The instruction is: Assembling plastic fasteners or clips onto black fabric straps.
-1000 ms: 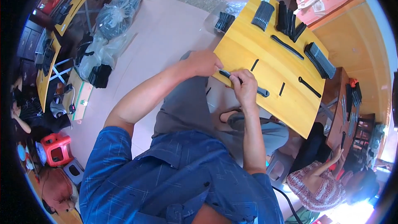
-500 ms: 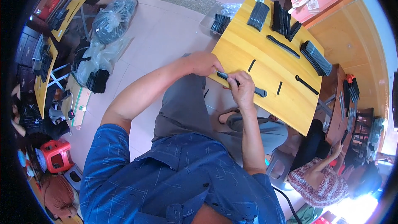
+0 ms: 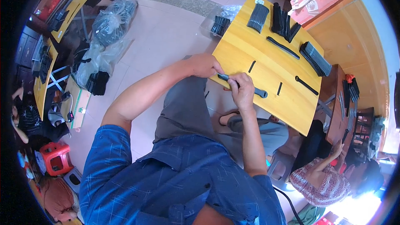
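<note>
Pale pinkish tiles cover the floor [image 3: 146, 29] of this busy room, and above it stands a yellow wooden table [image 3: 287, 106], which looks tilted in the wide view. At the near edge of this table, toward its left corner, a flat black strap with a rounded, holed end [image 3: 257, 92] is between the person's two hands. Its rounded end points to the right and appears over the tabletop.

The left hand [image 3: 204, 65] has its fingers bent together, with the tips pinching the left end of the strap. A small greyish part shows beside these tips, but it is too small to tell what it is. The right hand [image 3: 242, 87] is close beside it; its thumb and fingers are closed on the middle of the strap, gripping it.

Farther on the tabletop lie a bundle of dark grey strips [image 3: 258, 18], a group of black folded pieces [image 3: 281, 20], a long, slightly curved black band [image 3: 283, 47] and a thick stack of grey-black strips [image 3: 315, 58]. Nearer to the right edge rests a slim black band with a looped end [image 3: 307, 86].

At the right, a co-worker in a red-and-white patterned top [image 3: 323, 185] sits near a brown table [image 3: 336, 116].
</note>
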`<move>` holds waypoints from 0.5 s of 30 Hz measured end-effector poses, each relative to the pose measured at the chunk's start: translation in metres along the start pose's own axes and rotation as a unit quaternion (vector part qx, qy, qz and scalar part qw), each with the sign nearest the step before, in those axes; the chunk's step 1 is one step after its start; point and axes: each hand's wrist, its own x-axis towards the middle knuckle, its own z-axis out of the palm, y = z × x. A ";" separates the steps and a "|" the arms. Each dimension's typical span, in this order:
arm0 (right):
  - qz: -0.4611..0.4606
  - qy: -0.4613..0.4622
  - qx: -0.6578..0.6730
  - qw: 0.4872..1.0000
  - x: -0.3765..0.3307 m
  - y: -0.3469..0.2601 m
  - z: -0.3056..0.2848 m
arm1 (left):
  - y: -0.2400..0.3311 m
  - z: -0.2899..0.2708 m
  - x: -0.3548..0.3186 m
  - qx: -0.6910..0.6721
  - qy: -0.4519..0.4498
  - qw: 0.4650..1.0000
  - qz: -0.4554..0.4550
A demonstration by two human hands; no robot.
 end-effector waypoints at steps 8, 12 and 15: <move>0.020 -0.015 0.000 1.000 0.004 -0.006 -0.003 | 0.005 -0.005 0.003 0.009 -0.010 0.999 -0.046; 0.008 -0.015 -0.029 0.999 0.001 -0.007 0.002 | 0.016 -0.024 0.018 0.096 -0.064 0.993 0.019; -0.005 -0.012 -0.052 0.999 -0.001 -0.008 0.004 | 0.034 -0.034 0.034 0.180 -0.112 0.977 0.014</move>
